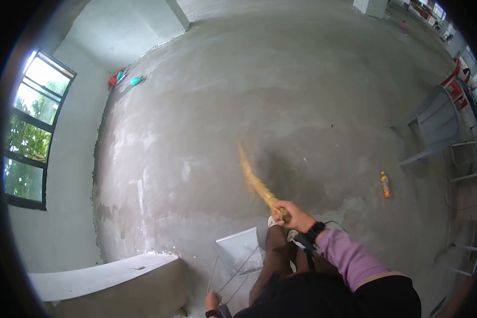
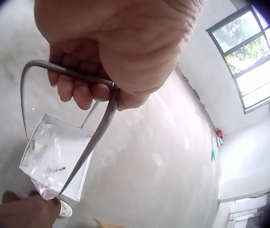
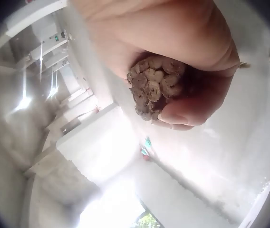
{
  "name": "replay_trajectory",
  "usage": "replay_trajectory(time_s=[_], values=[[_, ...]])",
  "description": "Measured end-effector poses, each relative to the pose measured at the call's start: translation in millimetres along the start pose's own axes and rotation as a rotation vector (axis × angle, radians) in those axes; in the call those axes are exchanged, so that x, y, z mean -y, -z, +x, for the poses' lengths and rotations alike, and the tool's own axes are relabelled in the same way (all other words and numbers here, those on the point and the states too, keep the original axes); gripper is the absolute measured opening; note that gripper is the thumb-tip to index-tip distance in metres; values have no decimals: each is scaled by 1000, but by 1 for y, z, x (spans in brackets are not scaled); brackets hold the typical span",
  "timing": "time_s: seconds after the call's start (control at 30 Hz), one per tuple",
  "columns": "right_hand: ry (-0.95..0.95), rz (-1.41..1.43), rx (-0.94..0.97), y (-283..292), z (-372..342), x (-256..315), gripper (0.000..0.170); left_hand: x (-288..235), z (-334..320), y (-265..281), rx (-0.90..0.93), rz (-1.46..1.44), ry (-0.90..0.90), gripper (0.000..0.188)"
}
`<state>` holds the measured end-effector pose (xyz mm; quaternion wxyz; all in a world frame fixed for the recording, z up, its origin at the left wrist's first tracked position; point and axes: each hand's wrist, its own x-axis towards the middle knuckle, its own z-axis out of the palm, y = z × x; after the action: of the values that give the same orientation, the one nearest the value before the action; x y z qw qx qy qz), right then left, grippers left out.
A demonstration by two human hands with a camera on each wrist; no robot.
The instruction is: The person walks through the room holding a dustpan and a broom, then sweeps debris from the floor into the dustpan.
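Observation:
My right hand (image 1: 296,216) grips the bound handle of a straw broom (image 1: 263,192). The broom slants forward and left over the concrete floor, its far end blurred. In the right wrist view, the cut ends of its bundled stalks (image 3: 154,83) stick out of the curled fingers. Low at the left, my left hand (image 1: 213,301) holds the bent metal handle (image 2: 101,124) of a dustpan. The white dustpan (image 1: 237,242) sits on the floor beside my left leg, with crumpled clear plastic (image 2: 48,154) inside. The broom head is away from the pan.
A white-topped ledge (image 1: 103,275) stands at lower left. An orange-labelled bottle (image 1: 385,185) is on the floor to the right, near a grey plastic chair (image 1: 439,119). A teal item (image 1: 136,81) and a red one (image 1: 114,79) lie by the far left wall.

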<state>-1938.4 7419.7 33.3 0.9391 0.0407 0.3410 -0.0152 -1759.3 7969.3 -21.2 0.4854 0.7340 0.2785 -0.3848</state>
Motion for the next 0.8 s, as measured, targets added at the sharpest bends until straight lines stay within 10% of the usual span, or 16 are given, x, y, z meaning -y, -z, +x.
replay_trajectory(time_s=[0.3, 0.43, 0.6, 0.8], values=[[51, 321, 31, -33, 60, 52, 19, -68, 70, -67, 119, 181, -16, 28], [206, 366, -8, 1, -19, 73, 35, -83, 117, -81, 280, 685, -374, 29], [355, 380, -192, 26, -97, 60, 37, -145, 107, -148, 286, 410, -24, 29], [474, 310, -271, -3, -173, 16, 40, -195, 121, -209, 280, 605, -84, 23]])
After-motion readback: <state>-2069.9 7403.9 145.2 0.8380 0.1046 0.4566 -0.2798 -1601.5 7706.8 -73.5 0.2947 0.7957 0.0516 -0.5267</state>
